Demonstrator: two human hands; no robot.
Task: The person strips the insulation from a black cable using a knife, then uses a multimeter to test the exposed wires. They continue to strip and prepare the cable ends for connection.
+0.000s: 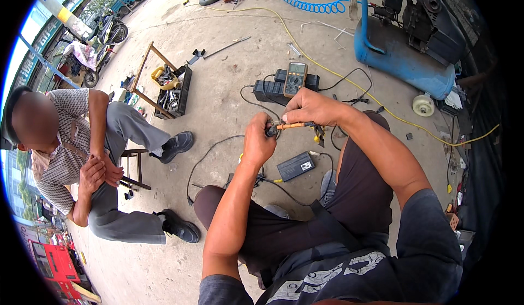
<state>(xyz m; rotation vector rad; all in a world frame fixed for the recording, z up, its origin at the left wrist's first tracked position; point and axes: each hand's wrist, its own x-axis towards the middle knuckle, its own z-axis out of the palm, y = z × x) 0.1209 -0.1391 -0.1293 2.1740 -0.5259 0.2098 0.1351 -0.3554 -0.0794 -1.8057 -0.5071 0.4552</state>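
Observation:
My left hand (pixel 258 141) is closed around the dark end of a slim orange and black stick-shaped piece (pixel 295 125), perhaps a test probe. Fingers of my right hand (pixel 316 109) pinch at the same spot from above; what exactly lies between those fingertips is too small to tell. Dark leads with a yellow connector (pixel 317 138) hang below my right wrist. Just beyond my hands a multimeter (pixel 296 78) with an orange-brown rim leans on black battery-like boxes (pixel 263 92). A flat black box (pixel 296 166) with a cable lies on the concrete between my feet.
At left a person (pixel 71 157) sits on a low stool, hands together. Behind stands a black tool crate (pixel 177 95). A blue air compressor (pixel 404 54) is at the far right, with a yellow hose (pixel 338 78) across the floor. Black cables (pixel 203 160) loop around my legs.

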